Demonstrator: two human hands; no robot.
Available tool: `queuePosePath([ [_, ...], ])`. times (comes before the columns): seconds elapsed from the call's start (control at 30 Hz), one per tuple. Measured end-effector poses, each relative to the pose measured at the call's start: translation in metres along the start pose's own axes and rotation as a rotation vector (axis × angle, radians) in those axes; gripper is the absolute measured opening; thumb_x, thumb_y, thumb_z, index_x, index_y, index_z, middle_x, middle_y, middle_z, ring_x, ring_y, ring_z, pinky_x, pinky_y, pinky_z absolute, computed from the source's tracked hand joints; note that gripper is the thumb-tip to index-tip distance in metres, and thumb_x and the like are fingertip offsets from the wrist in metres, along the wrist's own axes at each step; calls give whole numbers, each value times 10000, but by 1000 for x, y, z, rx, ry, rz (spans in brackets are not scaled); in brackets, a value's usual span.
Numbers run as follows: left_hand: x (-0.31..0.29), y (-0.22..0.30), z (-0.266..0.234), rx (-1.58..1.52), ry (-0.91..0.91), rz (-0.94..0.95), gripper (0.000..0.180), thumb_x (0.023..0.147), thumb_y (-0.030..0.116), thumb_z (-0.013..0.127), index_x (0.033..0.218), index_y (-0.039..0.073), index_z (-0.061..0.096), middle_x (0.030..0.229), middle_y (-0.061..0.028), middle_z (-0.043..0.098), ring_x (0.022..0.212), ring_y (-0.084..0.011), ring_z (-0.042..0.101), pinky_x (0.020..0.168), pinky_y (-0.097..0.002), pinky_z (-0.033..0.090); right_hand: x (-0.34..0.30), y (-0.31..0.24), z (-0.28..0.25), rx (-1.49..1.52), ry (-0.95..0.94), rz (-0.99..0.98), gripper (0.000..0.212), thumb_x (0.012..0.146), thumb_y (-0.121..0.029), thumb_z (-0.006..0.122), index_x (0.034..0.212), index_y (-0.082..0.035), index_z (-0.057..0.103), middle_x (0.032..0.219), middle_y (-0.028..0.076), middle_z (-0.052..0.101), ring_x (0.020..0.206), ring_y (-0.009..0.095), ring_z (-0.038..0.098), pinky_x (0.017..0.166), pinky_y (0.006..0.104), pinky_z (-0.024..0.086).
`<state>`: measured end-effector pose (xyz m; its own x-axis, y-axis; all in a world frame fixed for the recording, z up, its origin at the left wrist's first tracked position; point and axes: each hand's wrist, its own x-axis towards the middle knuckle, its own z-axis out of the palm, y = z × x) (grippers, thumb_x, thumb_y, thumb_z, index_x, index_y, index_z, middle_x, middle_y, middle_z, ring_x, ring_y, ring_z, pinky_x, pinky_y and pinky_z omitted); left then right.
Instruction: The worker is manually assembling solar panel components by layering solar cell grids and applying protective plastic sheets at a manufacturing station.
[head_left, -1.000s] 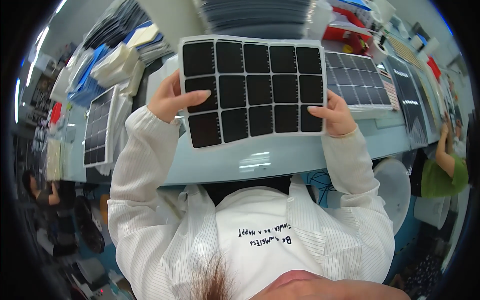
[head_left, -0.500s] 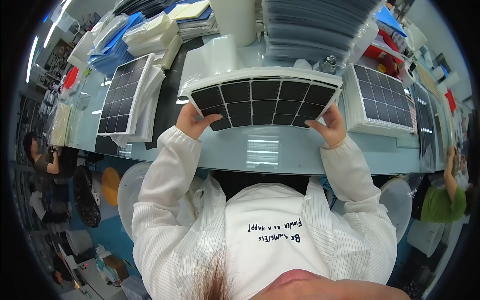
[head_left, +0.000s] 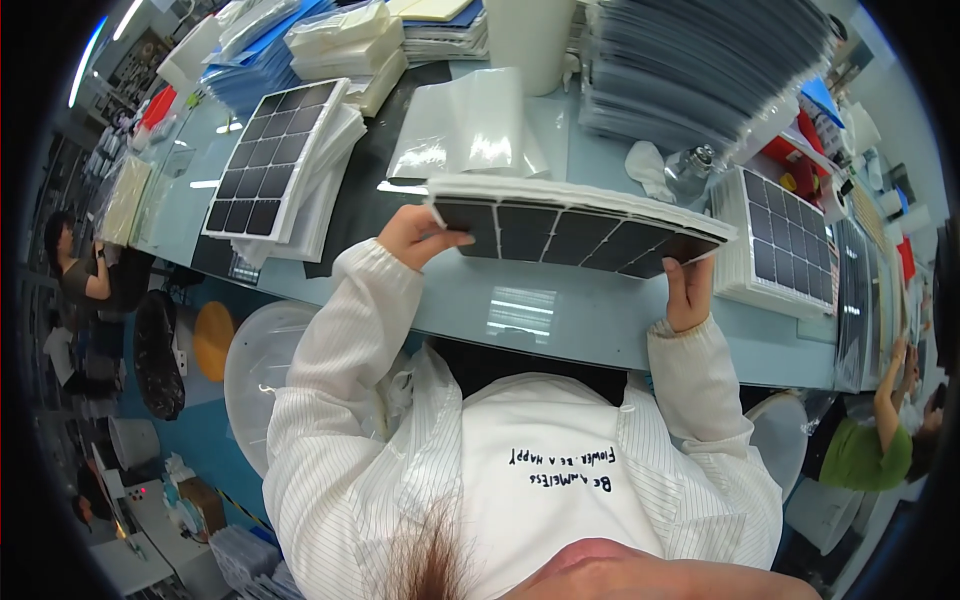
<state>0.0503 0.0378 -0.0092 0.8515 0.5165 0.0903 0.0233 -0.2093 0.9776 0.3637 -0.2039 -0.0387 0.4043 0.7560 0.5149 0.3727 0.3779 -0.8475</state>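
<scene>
A stack of black-celled, white-edged solar panels (head_left: 570,236) stands tilted up over the glass-topped table (head_left: 450,300), its layered edge on top. My left hand (head_left: 418,238) grips its left end, thumb across the dark front. On the right end, my right hand (head_left: 690,292) holds on with the thumb in front; the fingers behind are partly hidden. To the left lies an uneven pile of similar panels (head_left: 272,150) with white sheets. Close beyond my right hand is another panel stack (head_left: 788,240).
Behind the held stack are clear plastic film (head_left: 450,125), a white crumpled wipe (head_left: 649,172) and a glass bottle (head_left: 690,172). A tall pile of grey sheets (head_left: 690,70) and a white cylinder (head_left: 530,45) stand farther back. Other people work at both sides.
The held panel stack has tipped more upright and slanted, its right end now lower. Both hands keep hold of it. The whole view has also turned slightly.
</scene>
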Motion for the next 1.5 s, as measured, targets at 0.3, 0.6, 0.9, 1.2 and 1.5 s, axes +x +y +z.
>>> queuePosePath([
  [0.3,-4,18,11,21,62,-14,254,873,-26,612,1124,9,637,1009,-105,693,954,-159,639,896,-304,485,6,3,4,23,82,70,542,926,1,516,1423,17,300,1382,133,441,1272,213,422,1083,332,278],
  [0.6,-69,69,-59,-137,484,-136,299,866,221,690,1036,-21,649,900,-56,680,775,-89,617,677,-221,476,212,-65,90,37,-582,195,408,925,-99,582,1302,18,477,1211,77,581,1107,120,536,945,261,423],
  [0.9,-116,45,-151,-500,1044,-89,303,883,214,650,1068,-22,604,944,-114,689,779,-192,689,690,-317,583,362,-65,350,-178,-1062,385,367,830,-267,716,1038,30,666,904,87,683,799,178,640,775,324,491],
  [1.2,-130,20,-175,-504,1139,-114,302,904,213,623,1063,-44,604,929,-122,676,778,-186,683,668,-323,589,389,-33,462,-715,-1144,-207,480,780,-448,712,1073,-69,696,963,108,693,914,240,623,809,408,459],
  [1.5,-119,36,-161,-436,1135,-164,372,895,237,644,1116,-52,562,956,-131,670,814,-180,690,662,-270,600,403,-21,490,-699,-1280,-96,434,783,-418,721,1071,-93,707,953,97,701,886,246,644,784,415,489],
])
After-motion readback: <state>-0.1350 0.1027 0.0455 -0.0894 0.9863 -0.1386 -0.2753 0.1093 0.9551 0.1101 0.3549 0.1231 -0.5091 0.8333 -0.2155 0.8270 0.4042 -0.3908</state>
